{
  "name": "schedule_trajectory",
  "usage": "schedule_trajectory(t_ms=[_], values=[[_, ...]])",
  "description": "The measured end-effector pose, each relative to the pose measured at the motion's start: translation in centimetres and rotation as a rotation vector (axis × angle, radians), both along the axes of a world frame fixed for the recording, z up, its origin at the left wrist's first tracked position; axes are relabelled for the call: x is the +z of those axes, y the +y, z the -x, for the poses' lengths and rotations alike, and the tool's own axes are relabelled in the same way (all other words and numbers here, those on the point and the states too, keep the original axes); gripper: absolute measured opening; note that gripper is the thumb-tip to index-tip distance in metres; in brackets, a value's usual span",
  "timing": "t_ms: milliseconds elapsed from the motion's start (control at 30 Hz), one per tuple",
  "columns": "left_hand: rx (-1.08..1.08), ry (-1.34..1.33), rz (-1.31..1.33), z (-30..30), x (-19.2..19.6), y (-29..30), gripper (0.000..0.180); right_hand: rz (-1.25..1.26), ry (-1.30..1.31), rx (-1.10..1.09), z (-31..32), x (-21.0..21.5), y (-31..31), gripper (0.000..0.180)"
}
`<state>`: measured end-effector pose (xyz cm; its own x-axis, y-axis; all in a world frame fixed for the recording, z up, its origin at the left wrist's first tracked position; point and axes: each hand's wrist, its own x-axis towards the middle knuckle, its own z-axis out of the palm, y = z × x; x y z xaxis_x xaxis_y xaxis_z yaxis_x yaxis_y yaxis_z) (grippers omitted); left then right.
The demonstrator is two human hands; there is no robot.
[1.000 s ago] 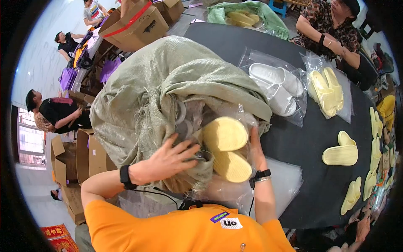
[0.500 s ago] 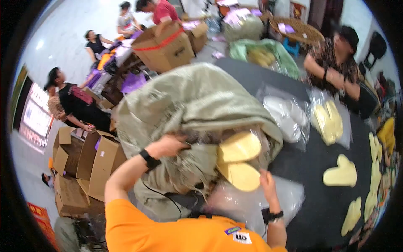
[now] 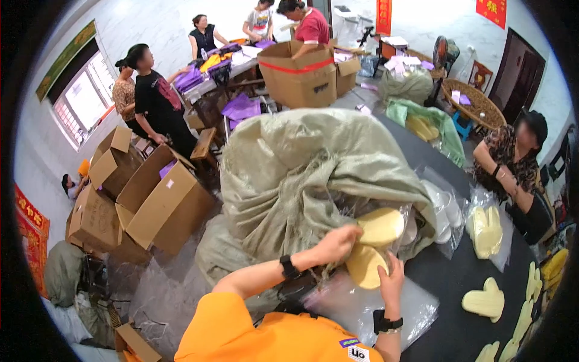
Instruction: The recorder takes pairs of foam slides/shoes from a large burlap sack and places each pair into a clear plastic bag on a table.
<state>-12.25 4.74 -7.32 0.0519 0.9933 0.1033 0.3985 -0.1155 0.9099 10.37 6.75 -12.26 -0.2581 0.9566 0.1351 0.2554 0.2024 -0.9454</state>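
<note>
Hands work at the mouth of a big grey-green woven sack (image 3: 301, 175) on a dark table (image 3: 458, 283). Left hand (image 3: 336, 242) and right hand (image 3: 392, 279) both close their fingers on pale yellow foam slippers (image 3: 374, 244) in clear plastic; a firm two-handed grip seems best.

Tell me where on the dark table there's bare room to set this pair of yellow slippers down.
Bare table shows between the big sack, the clear bag by your right hand and the loose slipper pair. Crowded: the far right rim, lined with slippers, and the stretch toward the seated person, covered with bagged pairs.
</note>
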Motion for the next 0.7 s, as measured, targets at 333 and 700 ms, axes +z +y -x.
schedule_trajectory(t_ms=[333,700], values=[[-0.177,0.414,-0.296,4.4,0.7,2.3,0.068,-0.705,-0.483,0.208,2.9,0.6,-8.5,0.032],[-0.519,0.757,-0.535,-2.7,9.3,0.7,0.037,-0.633,-0.315,-0.328,-6.8,4.5,-7.1,0.025]])
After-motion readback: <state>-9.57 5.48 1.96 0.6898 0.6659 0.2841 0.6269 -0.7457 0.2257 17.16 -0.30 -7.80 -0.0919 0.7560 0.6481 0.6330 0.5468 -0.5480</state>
